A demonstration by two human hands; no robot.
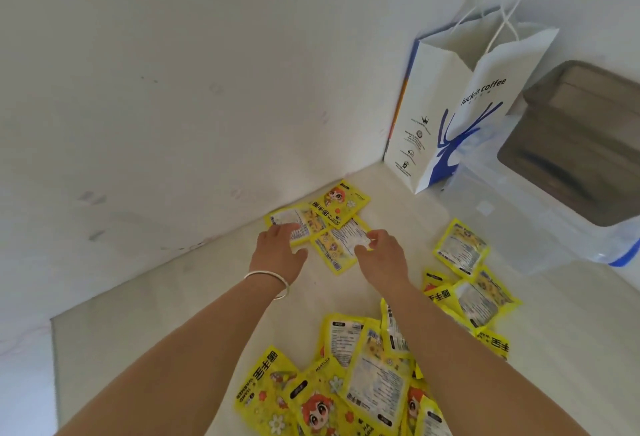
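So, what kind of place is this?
Probably a corner of a home room: a wall with faint bear prints, a coffee paper bag and a clear plastic storage box beside it.

both forearms were bare, with no sleeves reaching them. a thin silver bangle [268, 281] circled the left wrist, just below centre of the frame. the hands wore no gloves or rings.

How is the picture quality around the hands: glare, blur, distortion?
Head view: soft, even light, hardly any shadows; the white label of the yellow foil packet washes out beside the right hand; the left hand is sharp, no motion blur; the wide-angle lens tilts the white paper coffee bag.
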